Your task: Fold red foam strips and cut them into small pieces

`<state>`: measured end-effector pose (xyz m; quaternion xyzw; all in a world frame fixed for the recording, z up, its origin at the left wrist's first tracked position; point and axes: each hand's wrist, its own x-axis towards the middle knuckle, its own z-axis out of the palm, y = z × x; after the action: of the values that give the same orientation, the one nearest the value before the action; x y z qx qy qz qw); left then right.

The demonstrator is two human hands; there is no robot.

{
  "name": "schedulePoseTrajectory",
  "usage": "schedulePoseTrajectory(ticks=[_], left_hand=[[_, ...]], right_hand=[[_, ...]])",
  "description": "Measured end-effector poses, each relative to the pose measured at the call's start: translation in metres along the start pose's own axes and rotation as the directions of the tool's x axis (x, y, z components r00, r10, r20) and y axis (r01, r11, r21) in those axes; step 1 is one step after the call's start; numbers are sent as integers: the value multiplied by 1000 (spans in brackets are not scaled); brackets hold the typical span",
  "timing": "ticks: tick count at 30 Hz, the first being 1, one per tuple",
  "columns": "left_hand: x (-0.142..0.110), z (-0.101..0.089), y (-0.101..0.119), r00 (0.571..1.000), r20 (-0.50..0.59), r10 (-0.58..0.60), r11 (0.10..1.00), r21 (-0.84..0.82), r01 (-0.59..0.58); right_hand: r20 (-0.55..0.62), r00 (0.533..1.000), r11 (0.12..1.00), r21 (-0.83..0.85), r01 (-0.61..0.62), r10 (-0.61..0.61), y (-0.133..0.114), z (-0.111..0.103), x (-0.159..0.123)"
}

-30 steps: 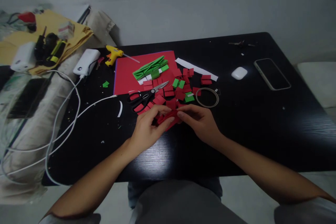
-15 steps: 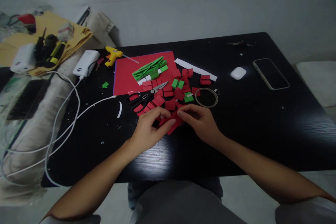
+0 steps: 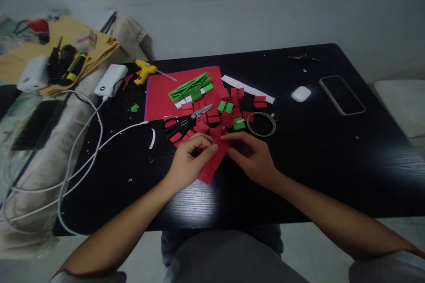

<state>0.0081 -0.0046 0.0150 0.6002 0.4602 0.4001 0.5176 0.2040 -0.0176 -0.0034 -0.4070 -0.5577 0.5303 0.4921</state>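
Toward the left of the black table, I record a white device with a cable plugged in, then a yellow glue gun just beside a large red sheet. Black-handled scissors lie next, across small folded red pieces, blades directed rightward. Near them I find my left hand nearly closed: fingers curled, thumb pressed flat on a red paper strip, pinching it at its left edge. The strip is held at a slant between both hands, its lower end over the bare table and its upper end among the small pieces. My right hand is half open at the strip's right edge, index fingertip touching the paper, thumb tip partly hidden by it; I cannot tell whether it grips. Further right I note a ring, a white case and a phone.
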Motion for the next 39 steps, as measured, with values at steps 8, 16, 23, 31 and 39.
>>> schedulePoseTrajectory(ticks=[8, 16, 23, 31, 39], left_hand=[[-1, -1, -1, 999, -13, -43, 979, -198, 40], [0, 3, -6, 995, 3, -103, 958, -270, 100], [-2, 2, -4, 996, -74, 41, 981, -184, -54], [-6, -3, -10, 967, -40, 253, 961, 123, -247], [-5, -5, -7, 957, -32, 290, 938, 208, -277]], right_hand=[[-86, 987, 989, -54, -141, 136, -3, -2, 3], [-74, 977, 980, 37, -196, 199, -2, 2, 2], [-129, 990, 993, -113, 45, -59, -5, 2, -1], [-69, 996, 993, -101, 55, -62, -4, 1, -2], [-109, 992, 984, -172, 37, -56, -6, 0, -2]])
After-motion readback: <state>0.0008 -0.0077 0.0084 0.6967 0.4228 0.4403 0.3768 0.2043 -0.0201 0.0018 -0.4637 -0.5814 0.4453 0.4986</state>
